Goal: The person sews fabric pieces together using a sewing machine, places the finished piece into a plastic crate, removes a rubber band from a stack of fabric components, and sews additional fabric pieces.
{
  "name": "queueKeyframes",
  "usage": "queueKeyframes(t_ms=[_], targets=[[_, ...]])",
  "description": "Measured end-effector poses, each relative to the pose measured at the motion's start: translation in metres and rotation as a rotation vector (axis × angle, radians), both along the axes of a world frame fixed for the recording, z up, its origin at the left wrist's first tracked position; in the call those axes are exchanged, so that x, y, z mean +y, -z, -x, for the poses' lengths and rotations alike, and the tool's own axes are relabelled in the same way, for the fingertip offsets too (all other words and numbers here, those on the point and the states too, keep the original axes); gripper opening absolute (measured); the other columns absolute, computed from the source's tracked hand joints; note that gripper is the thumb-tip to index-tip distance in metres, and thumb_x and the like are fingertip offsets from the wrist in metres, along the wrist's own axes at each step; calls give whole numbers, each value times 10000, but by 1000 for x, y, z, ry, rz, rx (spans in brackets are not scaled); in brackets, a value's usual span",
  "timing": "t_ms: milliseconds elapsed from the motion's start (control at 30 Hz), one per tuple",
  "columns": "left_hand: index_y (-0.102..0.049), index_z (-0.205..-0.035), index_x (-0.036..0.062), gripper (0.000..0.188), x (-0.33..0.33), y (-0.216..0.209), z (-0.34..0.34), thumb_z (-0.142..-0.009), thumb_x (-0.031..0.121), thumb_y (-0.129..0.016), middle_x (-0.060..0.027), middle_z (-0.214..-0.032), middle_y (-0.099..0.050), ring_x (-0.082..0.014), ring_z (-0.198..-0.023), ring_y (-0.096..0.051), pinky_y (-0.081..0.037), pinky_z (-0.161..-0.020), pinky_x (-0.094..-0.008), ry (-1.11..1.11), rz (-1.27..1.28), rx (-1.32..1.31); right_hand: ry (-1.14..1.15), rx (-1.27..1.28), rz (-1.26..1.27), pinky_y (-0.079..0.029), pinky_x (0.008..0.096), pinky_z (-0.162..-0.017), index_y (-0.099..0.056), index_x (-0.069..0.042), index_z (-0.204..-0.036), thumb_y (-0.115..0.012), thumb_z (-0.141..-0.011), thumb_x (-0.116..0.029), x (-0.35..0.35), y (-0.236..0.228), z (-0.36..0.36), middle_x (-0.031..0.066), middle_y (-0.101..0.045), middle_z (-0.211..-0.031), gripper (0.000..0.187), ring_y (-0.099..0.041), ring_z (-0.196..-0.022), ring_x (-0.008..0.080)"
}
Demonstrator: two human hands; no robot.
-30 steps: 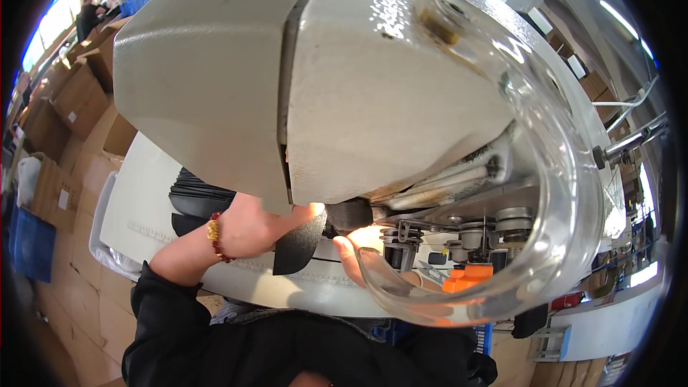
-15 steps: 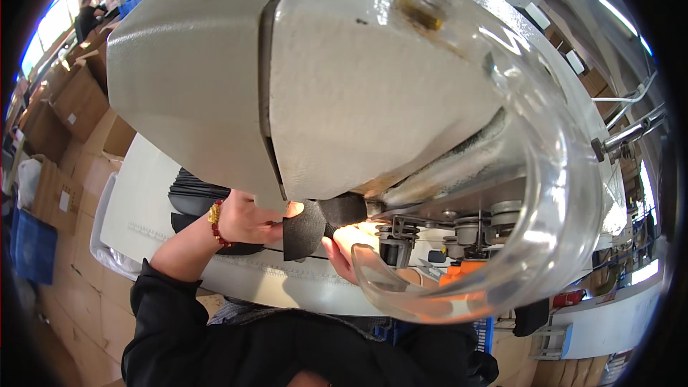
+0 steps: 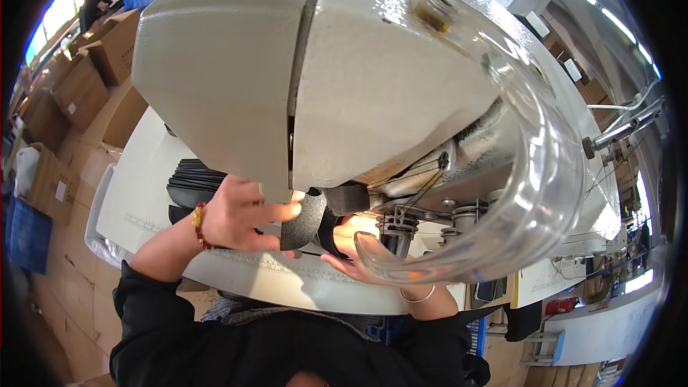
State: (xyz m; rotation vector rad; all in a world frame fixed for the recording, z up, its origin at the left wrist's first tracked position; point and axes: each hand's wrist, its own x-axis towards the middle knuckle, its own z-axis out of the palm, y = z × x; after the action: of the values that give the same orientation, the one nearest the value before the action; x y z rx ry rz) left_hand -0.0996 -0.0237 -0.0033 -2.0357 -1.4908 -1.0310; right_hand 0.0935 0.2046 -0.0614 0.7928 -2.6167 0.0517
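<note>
Under the head of a pale grey sewing machine is a curved dark grey, grainy-surfaced piece. My left hand is at its left edge, the index finger stretched toward it and the thumb lower down, apart. On the other side, my right hand has its fingers and thumb around a black part beside that piece, partly behind a clear curved guard. Whether this black part belongs to the grey piece cannot be seen. A stack of black curved pieces lies left of my left hand.
A dark rounded block sits just above my right hand. The white table carries a ruler scale along its near edge. Cardboard boxes and a blue crate stand on the floor at left. Another person sits far off.
The view has shifted slightly. My left hand's fingers have spread, and its thumb now shows lower down. My right wrist has come into view below the guard. The grey piece appears turned a little.
</note>
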Motion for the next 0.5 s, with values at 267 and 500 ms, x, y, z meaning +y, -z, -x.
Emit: queueKeyframes(t_ms=[267,500], targets=[[-642,-817,-9,218,-7,-17,-32,-775,101,-825,-110,-1005,-637,-317,-957,-716,-659,-765,-369,-13,25,120,14,-413,679,-257,368,-524,-349,-57,-594,-814,-854,-357,-11,-12,1,41,-324,-617,611,-325,-556,191],[-650,-813,8,248,-3,-16,-31,-737,123,-855,-92,-994,-644,-288,-956,-713,-632,-707,-352,-81,25,166,170,-644,757,-253,375,-555,-357,-43,-680,-800,-871,-363,-9,-11,-7,21,-291,-684,579,-281,-625,182]])
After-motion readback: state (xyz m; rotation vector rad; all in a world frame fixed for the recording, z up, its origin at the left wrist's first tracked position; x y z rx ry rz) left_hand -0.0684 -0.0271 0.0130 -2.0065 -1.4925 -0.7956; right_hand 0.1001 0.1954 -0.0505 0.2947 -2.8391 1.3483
